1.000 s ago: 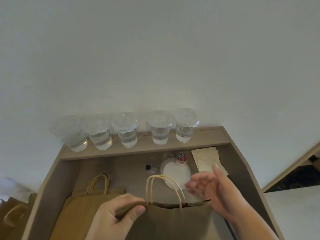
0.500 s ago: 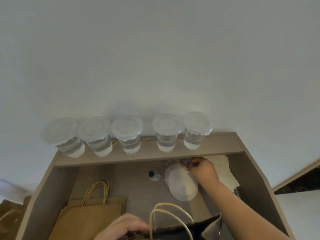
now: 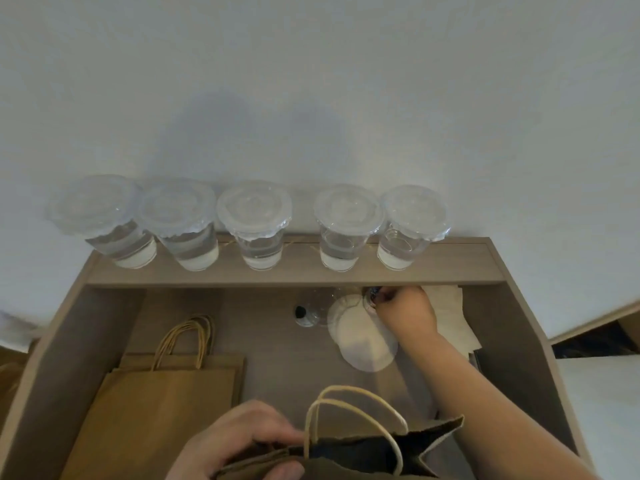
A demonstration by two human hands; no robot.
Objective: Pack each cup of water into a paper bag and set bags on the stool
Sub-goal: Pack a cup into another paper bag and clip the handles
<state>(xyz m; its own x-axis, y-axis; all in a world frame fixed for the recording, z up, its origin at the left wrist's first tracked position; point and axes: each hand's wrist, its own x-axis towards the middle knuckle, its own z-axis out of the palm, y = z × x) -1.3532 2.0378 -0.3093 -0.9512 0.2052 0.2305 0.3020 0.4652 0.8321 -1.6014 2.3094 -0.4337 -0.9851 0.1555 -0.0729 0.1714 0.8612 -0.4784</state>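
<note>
Hold the open bag [image 3: 346, 471] upright on the desk [image 3: 277, 362] with the left hand [image 3: 242, 441], fingers and thumb curled over the near rim, mouth spread wide, handles standing clear. Judge the step as readying this bag for a cup.

See the right hand [image 3: 407, 313] far forward under the shelf [image 3: 450, 268], fingertips [image 3: 384, 299] bunched and apparently pinching a small round thing [image 3: 371, 298] just beside the stack of white discs [image 3: 363, 344] (identity unclear, half hidden by the shelf edge). Draw it straight back, without dragging the discs or knocking the small clear thing with a dark cap [image 3: 304, 313] near them.

Find the five lidded cups [image 3: 258, 244] in a row on the shelf against the wall, none packed yet by the look of things. For the first, take the rightmost, nearest the right hand. Grip the body below the lid, not the lid itself, probably only pressed on. Squeeze gently: thin walls, and a risk of water pushing up under the lid.

Carry it level, lower it upright through the bag's mouth between the handles, and set the base flat on the bottom before letting go.

Leave the flat bags [image 3: 166, 410] at the left and the napkins [image 3: 453, 317] at the right alone for now. No stool in view.
</note>
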